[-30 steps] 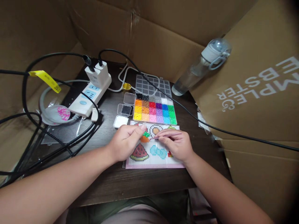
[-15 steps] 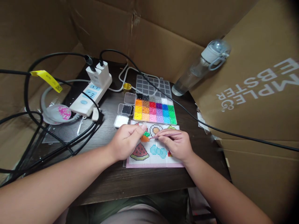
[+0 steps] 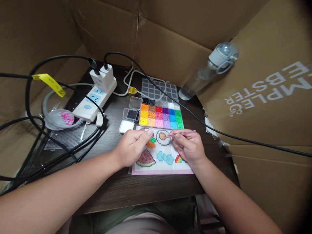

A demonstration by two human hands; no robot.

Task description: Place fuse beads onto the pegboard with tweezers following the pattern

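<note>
Pink tweezers (image 3: 182, 133) are pinched in my right hand (image 3: 190, 146), their tip over the round egg-like pattern (image 3: 162, 137) on the pattern sheet (image 3: 158, 169). My left hand (image 3: 131, 148) rests on the sheet's left side, fingers curled and thumb pointing at the orange and green carrot-like pattern (image 3: 151, 143); whether it grips anything is hidden. Below lie a watermelon pattern (image 3: 145, 158), a light blue bow pattern (image 3: 165, 158) and part of a rainbow pattern (image 3: 179, 158). Behind the sheet stands a divided box of coloured beads (image 3: 162, 115).
Small clear boxes of black beads (image 3: 131, 114) and white beads (image 3: 126, 126) sit left of the bead box. A power strip (image 3: 95, 99) and looped black cables (image 3: 28, 97) are at left. A water bottle (image 3: 207, 73) leans at back right. One cable (image 3: 219, 132) crosses behind my right hand.
My right hand has moved right and slightly up with the tweezers; their tip has gone from the carrot pattern to the egg-like one. More of the rainbow pattern shows. My left hand stays put.
</note>
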